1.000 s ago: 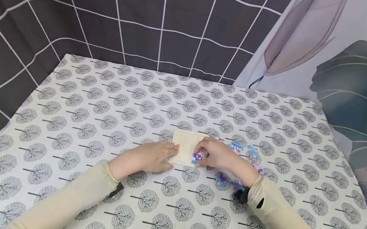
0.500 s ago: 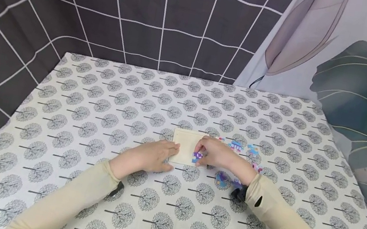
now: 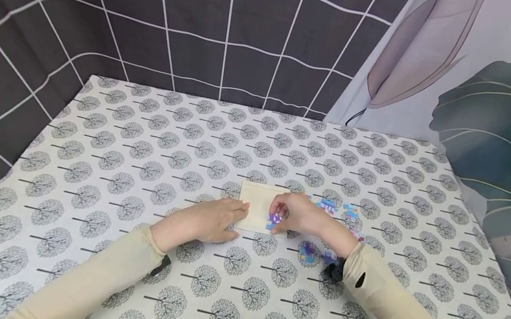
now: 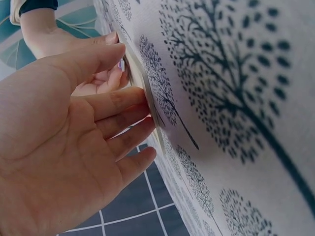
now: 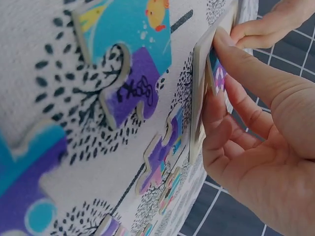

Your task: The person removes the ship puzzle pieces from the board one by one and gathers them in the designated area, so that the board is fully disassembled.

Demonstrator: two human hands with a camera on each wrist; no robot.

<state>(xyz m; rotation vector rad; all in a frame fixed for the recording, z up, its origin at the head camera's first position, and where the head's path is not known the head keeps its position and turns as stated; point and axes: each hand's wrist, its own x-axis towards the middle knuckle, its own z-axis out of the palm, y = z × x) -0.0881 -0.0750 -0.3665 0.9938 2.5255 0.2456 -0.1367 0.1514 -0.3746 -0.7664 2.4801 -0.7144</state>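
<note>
A pale wooden puzzle board [image 3: 256, 203] with a raised rim lies flat on the table. My left hand [image 3: 210, 220] touches its left edge with extended fingertips, the thumb resting apart on the cloth in the head view. Between thumb and fingers, my right hand [image 3: 302, 214] pinches a purple and blue jigsaw piece [image 5: 219, 77] at the board's right side. That piece stands at a slant to the board in the right wrist view. The bare wood shows across the rest of the visible board; its right edge is hidden behind the right hand.
Several loose jigsaw pieces lie right of the board, among them a blue one with a purple picture [image 3: 328, 205], a light blue one [image 3: 350, 211] and a blue-purple one [image 3: 308, 252] near the right wrist. A tree-print cloth [image 3: 168, 304] covers the table.
Both hands stay almost in place. The jigsaw piece in the right hand shifts only slightly, its blue part showing a little less; the head view tilts a bit.
</note>
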